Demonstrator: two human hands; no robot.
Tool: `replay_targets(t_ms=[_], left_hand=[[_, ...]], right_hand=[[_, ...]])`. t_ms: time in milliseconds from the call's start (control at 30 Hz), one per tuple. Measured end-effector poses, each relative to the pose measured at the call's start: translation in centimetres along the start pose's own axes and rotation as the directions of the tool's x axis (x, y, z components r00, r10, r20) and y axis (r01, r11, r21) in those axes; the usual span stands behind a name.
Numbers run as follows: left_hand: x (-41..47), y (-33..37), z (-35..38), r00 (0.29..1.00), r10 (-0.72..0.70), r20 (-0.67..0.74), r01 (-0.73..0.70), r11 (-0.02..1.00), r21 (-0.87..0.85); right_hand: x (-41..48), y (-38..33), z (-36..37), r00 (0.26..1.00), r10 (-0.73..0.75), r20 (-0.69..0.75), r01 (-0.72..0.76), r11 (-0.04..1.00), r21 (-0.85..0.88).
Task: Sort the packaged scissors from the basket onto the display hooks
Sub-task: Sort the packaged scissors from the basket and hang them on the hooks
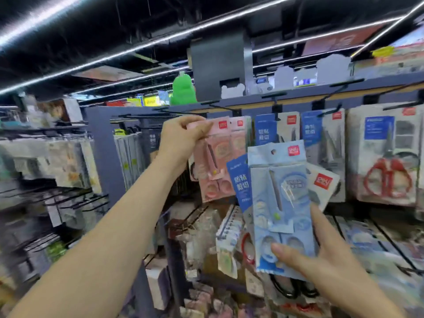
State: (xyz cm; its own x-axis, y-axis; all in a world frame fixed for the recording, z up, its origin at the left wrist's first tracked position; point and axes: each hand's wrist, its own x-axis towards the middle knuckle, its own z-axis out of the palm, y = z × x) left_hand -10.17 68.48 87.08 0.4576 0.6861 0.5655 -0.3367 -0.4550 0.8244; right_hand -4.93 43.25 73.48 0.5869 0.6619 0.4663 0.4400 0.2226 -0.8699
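Observation:
My left hand (181,138) pinches the top of a pink scissors pack (213,161), holding it up at a black display hook (181,111) on the top rail, beside another pink pack (239,134) hanging there. My right hand (321,253) grips a fan of several packs from below: a light blue scissors pack (280,203) in front, a dark blue pack (237,180) behind it on the left, and a white pack with a red label (322,182) on the right. The basket is out of view.
Dark blue packs (266,131) and red-handled scissors (387,177) hang on hooks to the right. Empty hooks (341,86) jut out from the top rail. Racks of other goods (57,157) stand at left, and lower shelves hold more packs (227,235).

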Motion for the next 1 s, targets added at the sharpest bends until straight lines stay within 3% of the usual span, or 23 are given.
replay_targets(t_ms=[233, 567, 867, 1000], left_hand=[[4.1, -0.5, 0.4, 0.984, 0.102, 0.144, -0.118, 0.987, 0.112], [6.6, -0.9, 0.0, 0.933, -0.016, 0.36, -0.011, 0.997, 0.072], [7.6, -1.3, 0.9, 0.862, -0.251, 0.441, 0.314, 0.946, -0.077], [7.2, -3.8, 0.4, 0.889, -0.136, 0.437, 0.202, 0.974, -0.106]], right_hand=[[1.1, -0.4, 3.5, 0.989, 0.045, -0.14, -0.048, 0.999, -0.024], [2.3, -0.3, 4.3, 0.981, 0.064, -0.184, -0.069, 0.997, -0.019], [4.1, 0.9, 4.2, 0.984, 0.12, -0.132, -0.116, 0.992, 0.041], [4.7, 1.6, 4.1, 0.985, 0.121, -0.123, -0.113, 0.991, 0.075]])
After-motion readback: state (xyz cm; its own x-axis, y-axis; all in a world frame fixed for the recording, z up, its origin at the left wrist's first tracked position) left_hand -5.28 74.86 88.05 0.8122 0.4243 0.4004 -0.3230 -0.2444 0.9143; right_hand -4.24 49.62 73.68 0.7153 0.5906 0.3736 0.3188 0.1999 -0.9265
